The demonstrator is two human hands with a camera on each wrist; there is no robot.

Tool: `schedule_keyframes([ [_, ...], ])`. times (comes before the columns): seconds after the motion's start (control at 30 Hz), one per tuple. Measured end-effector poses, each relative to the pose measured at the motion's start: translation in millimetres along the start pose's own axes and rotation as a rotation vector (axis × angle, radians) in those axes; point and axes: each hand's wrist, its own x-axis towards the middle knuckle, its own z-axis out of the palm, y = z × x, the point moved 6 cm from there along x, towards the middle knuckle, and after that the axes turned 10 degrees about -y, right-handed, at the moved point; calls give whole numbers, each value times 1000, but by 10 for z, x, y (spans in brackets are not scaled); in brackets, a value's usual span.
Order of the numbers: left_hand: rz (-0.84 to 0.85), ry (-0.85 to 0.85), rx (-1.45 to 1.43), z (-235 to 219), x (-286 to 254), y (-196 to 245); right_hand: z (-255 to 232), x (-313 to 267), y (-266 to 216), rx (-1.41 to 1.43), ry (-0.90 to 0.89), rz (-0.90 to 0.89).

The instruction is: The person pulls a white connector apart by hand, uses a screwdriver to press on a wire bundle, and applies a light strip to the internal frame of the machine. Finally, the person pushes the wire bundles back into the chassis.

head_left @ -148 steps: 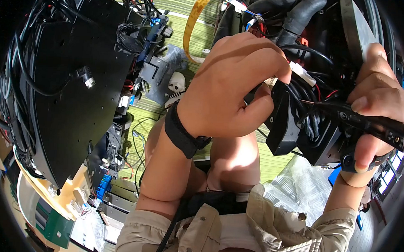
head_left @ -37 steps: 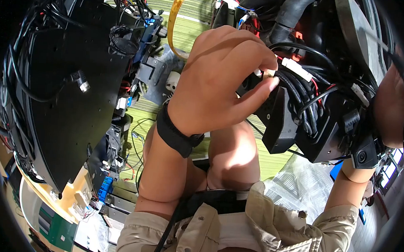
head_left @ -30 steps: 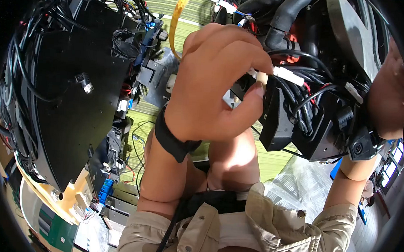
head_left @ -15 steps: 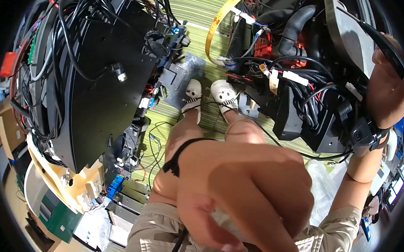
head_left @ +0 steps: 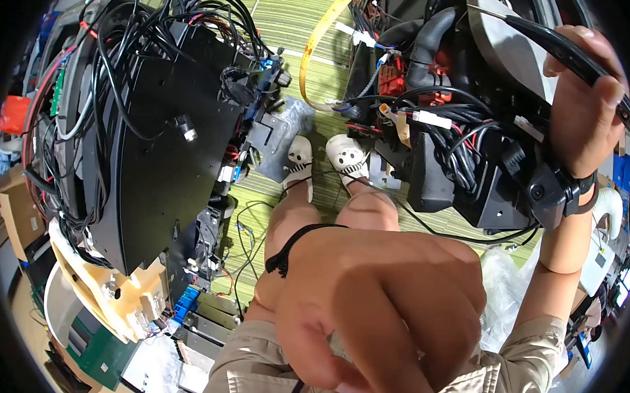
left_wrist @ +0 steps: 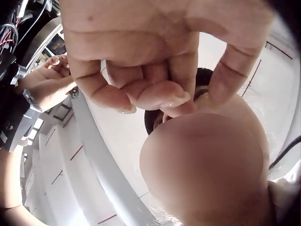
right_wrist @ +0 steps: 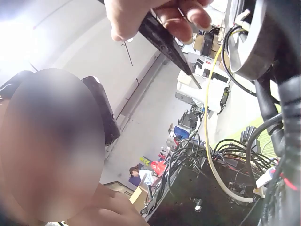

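Observation:
My left hand (head_left: 387, 305) is raised close below the head camera, away from the machines. In the left wrist view its fingers (left_wrist: 160, 92) are loosely bent in front of the person's head, with nothing visible between them. At the upper right, my right hand (head_left: 590, 103) grips a slim black tool (head_left: 564, 53) with a thin pointed metal tip. The right wrist view shows this tool (right_wrist: 164, 44) between thumb and fingers. Below and left of that hand, a black cable bundle (head_left: 461, 157) lies in a black bracket, beside a white connector (head_left: 431, 119) and a tan one (head_left: 402, 126).
A large black panel (head_left: 173, 148) with many cables stands on the left. Thick black hose (head_left: 434, 44) and a grey curved part (head_left: 504, 47) crowd the upper right. A yellow strip (head_left: 310, 63) hangs between the machines. Cables cross the green floor (head_left: 259, 194) near the shoes (head_left: 346, 152).
My left hand has let go of the small tan connector and moved down toward the head. My right hand has kept the black tool and shifted up from the cable bundle.

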Motion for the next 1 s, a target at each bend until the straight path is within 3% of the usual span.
schedule_keyframes([
  [0.07, 18, -26, 23, -33, 62, -10, 61, 10, -49, -57, 30, -18],
  [0.13, -53, -229, 91, -9, 180, 5, 155, 64, -132, -29, 53, -15],
  [0.17, -57, -233, 86, 40, 162, -14, 245, 106, -191, -1, 80, -9],
  [0.23, -53, -133, -3, 86, 98, -62, 406, 194, -354, 22, 37, -53],
  [0.3, -18, -138, 16, 85, 96, -106, 568, 256, -495, 78, -65, -130],
  [0.43, 141, -159, 112, 59, 95, -155, 600, 285, -445, -104, 79, -66],
  [0.5, 146, -122, 109, 73, 36, -213, 616, 315, -429, -56, 81, -51],
  [0.57, 151, -83, 109, 127, -13, -193, 581, 315, -412, 72, 193, -67],
  [0.63, 31, 5, -20, 133, -33, -222, 478, 298, -304, 5, 140, -51],
  [0.7, 91, -71, 9, 37, 45, -241, 500, 362, -291, -5, 49, -195],
  [0.73, 154, -146, 46, 29, 71, -228, 473, 272, -261, -39, 219, -110],
  [0.77, 152, -146, 42, 15, 74, -241, 502, 278, -364, -42, 221, -108],
  [0.83, 155, -156, 34, 16, 68, -251, 518, 334, -422, 228, 185, 19],
  [0.9, 153, -163, 5, -7, 70, -263, 404, 329, -200, 115, 205, -8],
  [0.97, 151, -166, -25, 6, 81, -225, 391, 318, -208, 136, 164, -244],
  [1.0, 19, -124, -21, 12, 122, -219, 506, 356, -403, 58, 120, -117],
])
